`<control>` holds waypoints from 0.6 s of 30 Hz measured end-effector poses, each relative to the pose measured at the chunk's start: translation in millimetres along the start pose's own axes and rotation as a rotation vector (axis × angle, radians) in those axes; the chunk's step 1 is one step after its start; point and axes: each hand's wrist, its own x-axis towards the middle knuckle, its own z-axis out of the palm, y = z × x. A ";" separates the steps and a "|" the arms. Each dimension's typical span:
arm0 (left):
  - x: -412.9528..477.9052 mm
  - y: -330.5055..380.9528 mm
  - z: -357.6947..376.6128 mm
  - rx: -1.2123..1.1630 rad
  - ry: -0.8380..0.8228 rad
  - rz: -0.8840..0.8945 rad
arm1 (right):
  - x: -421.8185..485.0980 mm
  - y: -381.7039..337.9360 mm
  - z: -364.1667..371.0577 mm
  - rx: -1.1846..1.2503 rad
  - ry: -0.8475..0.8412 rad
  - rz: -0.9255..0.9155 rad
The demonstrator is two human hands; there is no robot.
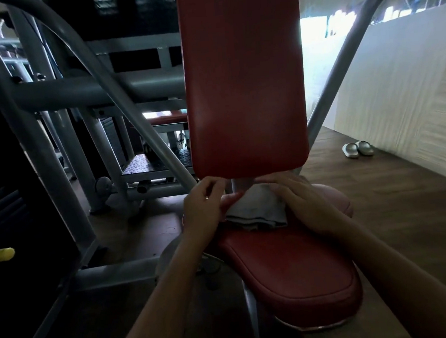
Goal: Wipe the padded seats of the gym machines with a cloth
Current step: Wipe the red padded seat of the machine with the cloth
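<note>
A red padded seat [294, 270] fills the lower middle, with a tall red backrest [244, 81] upright behind it. A folded grey cloth [260, 211] lies at the seat's rear edge, just under the backrest. My right hand [302, 205] lies flat with its fingers on the cloth's right side. My left hand [203, 205] is curled at the cloth's left edge, its fingertips pinching the fabric near the seat's rear corner. Part of the cloth is hidden under both hands.
Grey steel tubes of the machine frame [77, 95] slant across the left and rise at the right [341, 60]. A dark weight stack [6, 212] stands at far left. A pair of slippers [357, 149] sits on the wood floor by the white wall [410, 87].
</note>
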 end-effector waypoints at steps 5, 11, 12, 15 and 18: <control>-7.0 -2.9 2.0 0.060 0.158 0.031 | -2.6 -5.9 -0.7 -0.050 -0.134 0.024; -6.3 -2.7 2.4 0.159 0.127 -0.006 | 34.3 -28.8 0.1 -0.171 -0.144 0.220; -5.6 -2.5 2.1 0.154 0.132 -0.028 | 38.5 -33.8 3.3 -0.219 -0.167 0.233; -4.7 -3.4 -0.7 0.164 0.145 -0.066 | 32.3 -37.5 10.5 -0.335 -0.238 0.214; -7.5 -0.2 -1.1 0.213 0.105 -0.046 | 20.9 -31.3 -0.6 -0.304 -0.237 0.185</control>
